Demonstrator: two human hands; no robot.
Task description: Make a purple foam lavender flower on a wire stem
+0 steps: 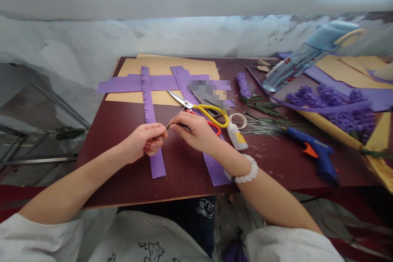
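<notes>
My left hand (147, 142) pinches a thin dark green stem (167, 127) over the middle of the table. Its other end is between the fingertips of my right hand (192, 130), close beside the left. Beneath my left hand lies a purple paper strip (157, 163) with small cuts along its left edge. Scissors with yellow handles (211, 113) lie open just beyond my right hand, over a red handle (215, 129). A small white glue bottle (238, 138) and a roll of pale tape (238, 120) are right of them.
Yellow paper sheets (123, 69) and purple strips (116, 84) lie at the back of the brown table (107, 143). To the right are wires (264, 128), a blue glue gun (319, 151), purple flowers (331, 102) and a tilted blue bottle (301, 61).
</notes>
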